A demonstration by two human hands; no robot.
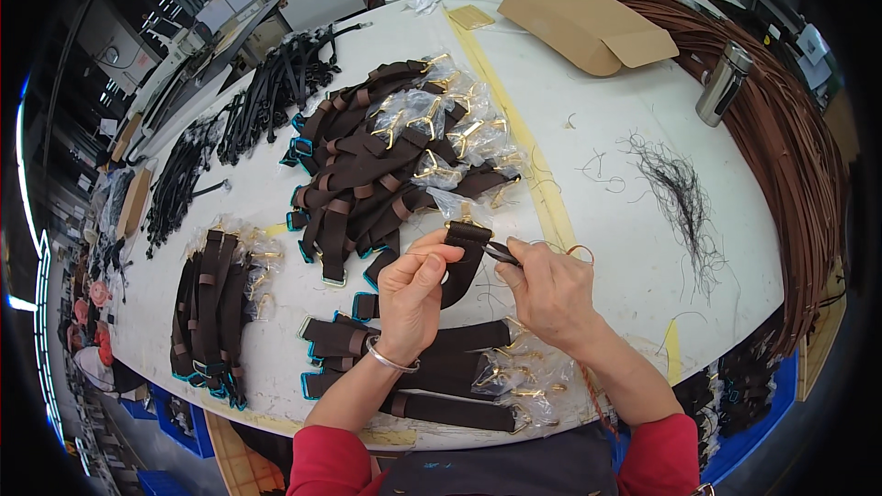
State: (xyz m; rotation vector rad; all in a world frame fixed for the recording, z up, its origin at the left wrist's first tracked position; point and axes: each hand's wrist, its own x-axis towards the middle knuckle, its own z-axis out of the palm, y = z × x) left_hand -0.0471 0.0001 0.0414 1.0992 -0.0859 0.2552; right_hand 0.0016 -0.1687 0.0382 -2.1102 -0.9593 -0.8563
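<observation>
My left hand (415, 287), a metal bangle at its wrist, pinches a dark brown webbing strap (469, 235) near its folded end. A gold clasp in clear plastic hangs on that end, and a thin thread shows by the fingertips. In my right hand (557, 292) is a pair of small dark thread snips (497, 251), its tip against the strap's edge. Most of the snips is hidden by the fingers. Just beyond my hands lies a heap of similar brown straps (358, 161) with gold clasps and blue-wrapped buckles. More straps (450, 411) lie below my wrists.
Another strap bundle (213, 308) lies left, black straps (276, 83) farther off. Loose thread clippings (678, 197), a steel flask (725, 84) and long brown strips (781, 156) are at right. A cardboard box (588, 29) stands at the back. Yellow tape (496, 83) crosses the white table.
</observation>
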